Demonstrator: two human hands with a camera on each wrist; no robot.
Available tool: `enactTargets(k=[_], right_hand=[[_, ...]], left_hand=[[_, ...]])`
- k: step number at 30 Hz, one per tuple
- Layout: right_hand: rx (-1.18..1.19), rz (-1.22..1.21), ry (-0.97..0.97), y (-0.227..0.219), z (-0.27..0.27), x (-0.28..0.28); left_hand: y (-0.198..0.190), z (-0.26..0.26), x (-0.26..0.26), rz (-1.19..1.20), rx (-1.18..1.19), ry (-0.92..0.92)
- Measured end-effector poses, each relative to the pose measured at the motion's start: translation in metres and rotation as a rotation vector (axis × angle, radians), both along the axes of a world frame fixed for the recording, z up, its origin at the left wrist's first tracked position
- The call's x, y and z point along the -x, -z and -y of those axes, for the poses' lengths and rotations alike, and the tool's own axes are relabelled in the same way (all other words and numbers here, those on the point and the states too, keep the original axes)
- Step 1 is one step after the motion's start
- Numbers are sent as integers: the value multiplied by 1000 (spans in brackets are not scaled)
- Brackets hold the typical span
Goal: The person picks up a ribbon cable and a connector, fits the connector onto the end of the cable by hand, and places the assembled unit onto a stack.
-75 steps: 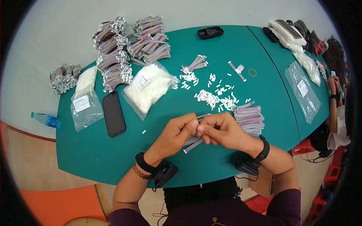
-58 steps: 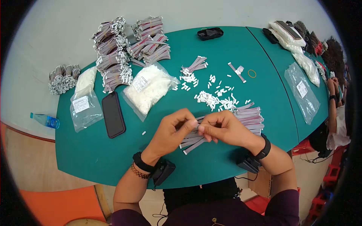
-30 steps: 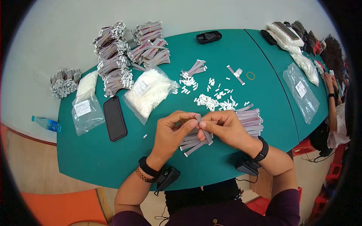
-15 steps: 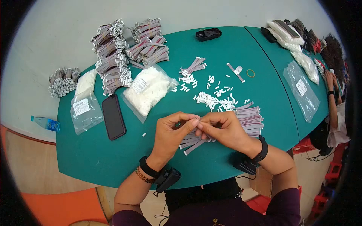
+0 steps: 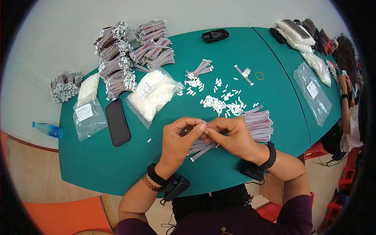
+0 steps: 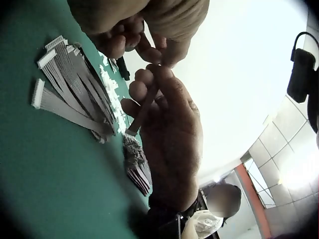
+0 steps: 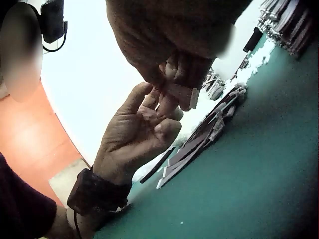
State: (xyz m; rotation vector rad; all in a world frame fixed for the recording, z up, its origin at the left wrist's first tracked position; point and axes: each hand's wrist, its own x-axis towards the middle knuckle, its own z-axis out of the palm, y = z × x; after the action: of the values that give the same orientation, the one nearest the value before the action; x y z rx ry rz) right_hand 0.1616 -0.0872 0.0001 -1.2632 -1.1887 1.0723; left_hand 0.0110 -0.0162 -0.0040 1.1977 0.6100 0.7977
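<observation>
Over the green table point(image 5: 98, 168) my left hand point(image 5: 176, 143) and right hand point(image 5: 233, 137) meet fingertip to fingertip. Between them is a short grey ribbon cable point(image 6: 143, 113); the head view hides it behind the fingers. My right hand grips its length, and a white connector end point(image 7: 193, 98) sticks out past those fingers in the right wrist view. Thumb and forefinger of the left hand pinch at the cable's other end; whether they also hold a small white part, I cannot tell. Below the hands lies a loose fan of ribbon cables point(image 5: 201, 150).
A neat stack of ribbon cables point(image 5: 258, 123) lies beside the right hand. Small white pieces point(image 5: 219, 103) are scattered ahead. Toward the left are a filled plastic bag point(image 5: 152, 94), a phone point(image 5: 118, 122) and bundled cables point(image 5: 115, 58). Another person's arm point(image 5: 346, 94) shows far right.
One second ago the ribbon cable stood visible between both hands in the head view. Since then the fingertips have closed together over it. The hands have otherwise stayed in about the same place.
</observation>
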Motion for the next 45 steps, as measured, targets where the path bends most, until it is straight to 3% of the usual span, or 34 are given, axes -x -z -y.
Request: enactTargets(k=[14, 26, 45], right_hand=[[29, -268, -61, -1, -1, -1], [30, -191, -81, 0, -1, -3], [85, -218, -97, -6, -2, -4]], left_hand=[[5, -3, 5, 96, 329, 73], [-1, 2, -1, -9, 17, -38], [-3, 2, 1, -71, -92, -45]])
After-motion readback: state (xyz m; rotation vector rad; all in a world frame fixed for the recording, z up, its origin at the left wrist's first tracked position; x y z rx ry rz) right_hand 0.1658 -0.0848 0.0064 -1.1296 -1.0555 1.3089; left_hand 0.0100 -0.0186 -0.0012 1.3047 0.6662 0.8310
